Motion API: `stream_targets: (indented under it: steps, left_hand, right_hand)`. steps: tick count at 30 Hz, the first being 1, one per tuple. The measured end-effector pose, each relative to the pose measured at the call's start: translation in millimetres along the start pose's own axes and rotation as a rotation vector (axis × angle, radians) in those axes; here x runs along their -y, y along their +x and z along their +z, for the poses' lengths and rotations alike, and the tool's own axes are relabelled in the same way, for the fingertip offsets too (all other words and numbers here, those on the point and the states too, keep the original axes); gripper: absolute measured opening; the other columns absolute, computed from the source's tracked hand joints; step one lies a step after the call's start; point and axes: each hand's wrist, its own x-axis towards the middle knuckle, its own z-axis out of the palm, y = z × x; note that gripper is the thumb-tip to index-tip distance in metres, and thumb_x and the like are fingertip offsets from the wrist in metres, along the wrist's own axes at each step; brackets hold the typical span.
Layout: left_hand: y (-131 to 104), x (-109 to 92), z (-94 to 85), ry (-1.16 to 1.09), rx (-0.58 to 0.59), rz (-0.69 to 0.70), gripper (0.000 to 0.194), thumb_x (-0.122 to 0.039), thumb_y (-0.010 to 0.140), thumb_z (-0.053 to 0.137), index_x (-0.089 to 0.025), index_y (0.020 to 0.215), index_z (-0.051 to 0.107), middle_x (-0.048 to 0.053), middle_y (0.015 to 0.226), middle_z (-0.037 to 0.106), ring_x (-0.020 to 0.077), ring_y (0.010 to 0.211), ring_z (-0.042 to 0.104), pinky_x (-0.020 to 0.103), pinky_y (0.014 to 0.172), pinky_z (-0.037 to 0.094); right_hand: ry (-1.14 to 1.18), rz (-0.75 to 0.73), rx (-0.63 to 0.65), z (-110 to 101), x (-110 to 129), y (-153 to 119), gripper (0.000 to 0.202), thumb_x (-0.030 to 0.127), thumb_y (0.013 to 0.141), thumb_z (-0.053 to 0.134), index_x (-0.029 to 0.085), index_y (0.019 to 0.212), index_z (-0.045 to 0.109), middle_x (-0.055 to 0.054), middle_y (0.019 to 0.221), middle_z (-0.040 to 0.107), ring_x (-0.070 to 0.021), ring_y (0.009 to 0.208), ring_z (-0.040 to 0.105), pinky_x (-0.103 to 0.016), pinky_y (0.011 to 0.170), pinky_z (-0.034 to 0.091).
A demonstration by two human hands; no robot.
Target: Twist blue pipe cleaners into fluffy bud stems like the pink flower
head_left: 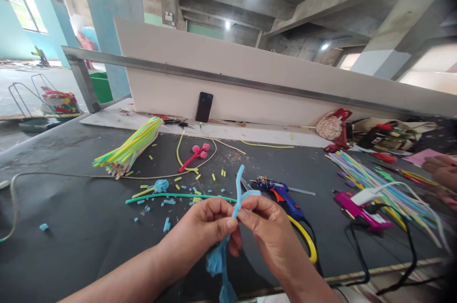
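Note:
Near the table's front edge, my left hand [203, 227] and my right hand [267, 222] meet, thumbs and fingertips pinched on a light blue pipe cleaner [240, 181]. One end points up; another part bends right above my right fingers. Below my hands hang blue fluffy ends [216, 260], partly hidden by the fingers. A blue glue gun [287, 198] lies just beyond my right hand, beside scissors with a yellow handle [305, 239], partly covered by that hand. Beyond my left hand lie a green pipe cleaner [171, 195] and a blue pompom on a yellow stem [160, 185].
A yellow-green pipe cleaner bundle [132, 146] lies at left; a pastel bundle [378, 184] lies at right beside a magenta power strip [360, 210]. Cut bits scatter the dark table. A pink branch [194, 156] and phone [204, 107] stand farther back. Another person's hand [441, 172] is at far right.

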Motion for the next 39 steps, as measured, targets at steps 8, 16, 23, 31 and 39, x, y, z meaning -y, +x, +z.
stream_targets:
  steps: [8, 16, 23, 31, 39]
  left_hand:
    - [-4.7, 0.4, 5.3, 0.109, -0.116, 0.092, 0.024, -0.03, 0.077, 0.065, -0.013, 0.064, 0.054, 0.002, 0.058, 0.065, 0.01, 0.047, 0.059, 0.021, 0.051, 0.047]
    - [-5.5, 4.4, 0.1, -0.207, 0.038, -0.092, 0.02, -0.027, 0.078, 0.064, -0.012, 0.067, 0.056, 0.001, 0.052, 0.064, 0.0099, 0.037, 0.058, 0.03, 0.053, 0.055]
    - [-1.7, 8.5, -1.0, -0.395, 0.179, -0.254, 0.022, -0.028, 0.072, 0.069, -0.01, 0.066, 0.058, 0.005, 0.05, 0.065, 0.0118, 0.033, 0.057, 0.028, 0.044, 0.054]
    - [2.0, -7.9, -6.8, -0.125, 0.015, -0.157, 0.026, -0.031, 0.088, 0.05, -0.008, 0.089, 0.062, 0.014, 0.079, 0.071, 0.0212, 0.072, 0.071, 0.028, 0.067, 0.053]
    - [17.8, -22.6, 4.8, 0.171, -0.059, -0.22, 0.022, -0.035, 0.084, 0.055, -0.013, 0.081, 0.052, 0.008, 0.073, 0.069, 0.0162, 0.065, 0.068, 0.024, 0.062, 0.047]
  right_hand:
    - [-0.077, 0.08, 0.047, -1.9, 0.6, -3.0, 0.016, 0.026, 0.076, 0.07, 0.019, 0.07, 0.057, 0.003, 0.05, 0.061, -0.0153, 0.042, 0.06, -0.027, 0.045, 0.045]
    - [-0.17, 0.072, 0.11, -9.9, 10.0, 4.4, 0.02, 0.029, 0.067, 0.078, 0.018, 0.064, 0.061, 0.002, 0.059, 0.06, -0.0136, 0.053, 0.056, -0.026, 0.052, 0.041]
    - [-0.171, 0.004, 0.153, -15.4, 2.1, 8.2, 0.021, 0.03, 0.064, 0.08, 0.018, 0.062, 0.062, 0.003, 0.066, 0.052, -0.012, 0.063, 0.046, -0.025, 0.06, 0.034]
    - [-0.086, 0.048, -0.136, -14.2, 5.0, 10.0, 0.02, 0.029, 0.061, 0.079, 0.018, 0.063, 0.062, 0.004, 0.058, 0.056, -0.0124, 0.058, 0.046, -0.027, 0.06, 0.035]
    - [-0.173, 0.017, -0.243, -19.5, 5.0, 18.4, 0.019, 0.028, 0.06, 0.077, 0.015, 0.059, 0.063, 0.004, 0.052, 0.051, -0.0115, 0.054, 0.041, -0.026, 0.057, 0.032]
